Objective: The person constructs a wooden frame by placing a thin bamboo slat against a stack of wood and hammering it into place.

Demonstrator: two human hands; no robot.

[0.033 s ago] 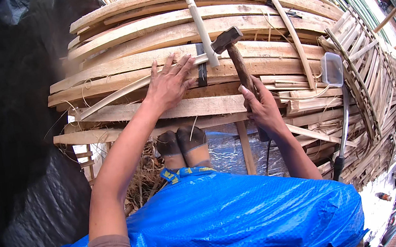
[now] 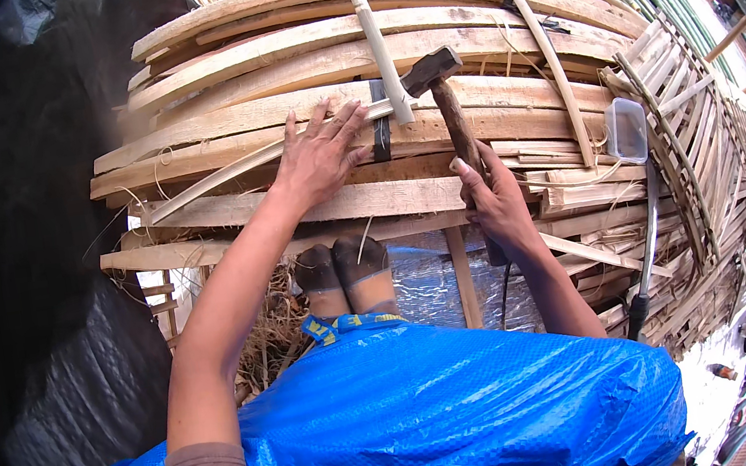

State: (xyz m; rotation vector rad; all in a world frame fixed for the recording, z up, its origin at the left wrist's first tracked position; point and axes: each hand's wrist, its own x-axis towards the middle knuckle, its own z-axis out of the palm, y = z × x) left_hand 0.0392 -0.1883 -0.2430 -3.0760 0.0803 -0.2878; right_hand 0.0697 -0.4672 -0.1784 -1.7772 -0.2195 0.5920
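**Bamboo slats, hammer up, hand pinning the strip**

Bamboo everywhere, and the right hand (image 2: 493,203) has its fingers clenched round the wooden handle of a hammer (image 2: 448,100), the handle running from five o'clock up to eleven, the dark steel head (image 2: 431,70) tipped at the top. Left hand (image 2: 318,157) lies flat, fingers spread and released, pressing a thin curved bamboo strip (image 2: 224,172) onto the stacked slats (image 2: 313,205). Just at three o'clock of those fingertips stands a short dark metal piece (image 2: 379,124), upright across the strip. Hammer head sits just at one o'clock of it, very near, so the right hand is the nearer striker. A clear plastic tub (image 2: 628,130) waits well out at three o'clock.
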